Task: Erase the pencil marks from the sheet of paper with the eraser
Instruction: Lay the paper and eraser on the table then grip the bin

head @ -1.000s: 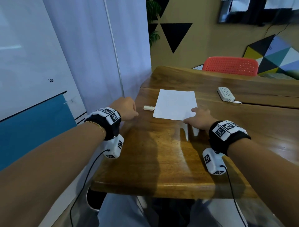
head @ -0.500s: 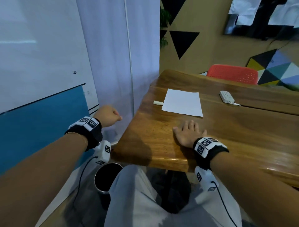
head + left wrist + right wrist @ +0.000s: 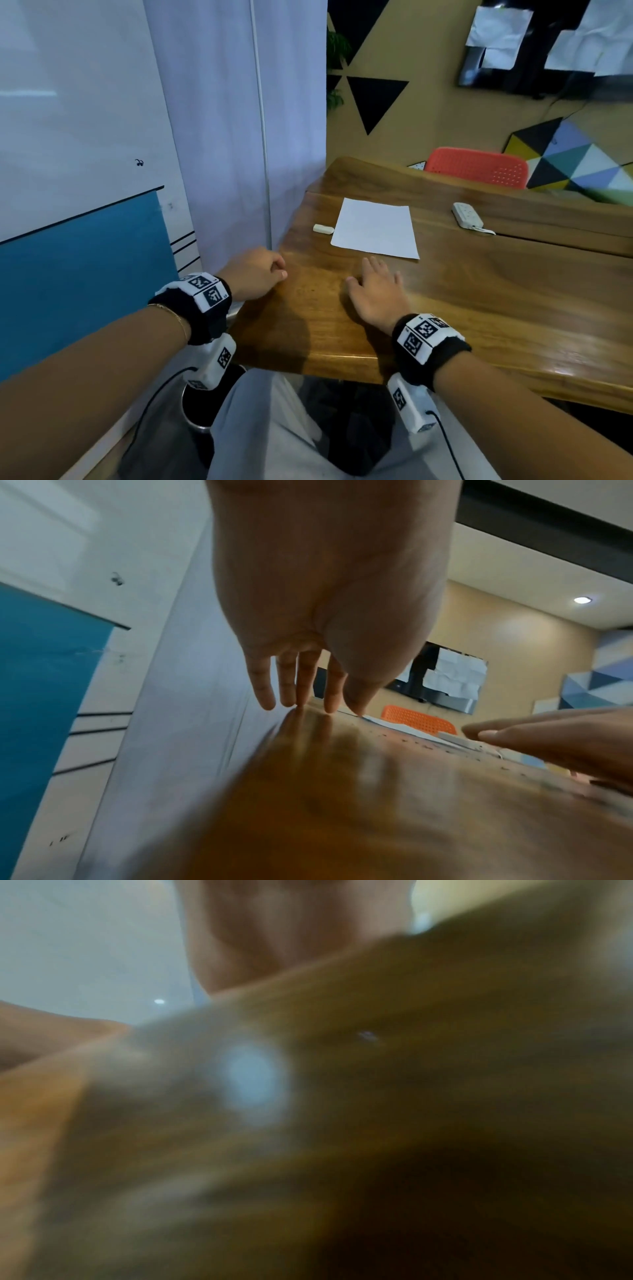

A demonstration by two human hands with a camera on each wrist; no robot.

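Observation:
A white sheet of paper [image 3: 375,228] lies flat on the wooden table [image 3: 496,291]; I cannot make out pencil marks on it. A small white eraser [image 3: 323,229] lies just left of the sheet. My left hand [image 3: 279,270] is at the table's left edge, well short of the eraser. In the left wrist view my left hand [image 3: 308,691] holds nothing, its fingertips [image 3: 330,704] on the wood. My right hand [image 3: 368,277] lies flat on the table just in front of the sheet's near edge, fingers straight. The right wrist view is a blur of wood.
A white power strip [image 3: 467,214] with a cord lies to the right of the sheet. A red chair [image 3: 479,166] stands behind the table. White curtains [image 3: 239,137] hang close along the table's left side. My legs are under the near edge.
Both hands pulled back from the sheet over the second. In the last half second the left hand came from beside the table onto its left edge, and the right hand slid forward.

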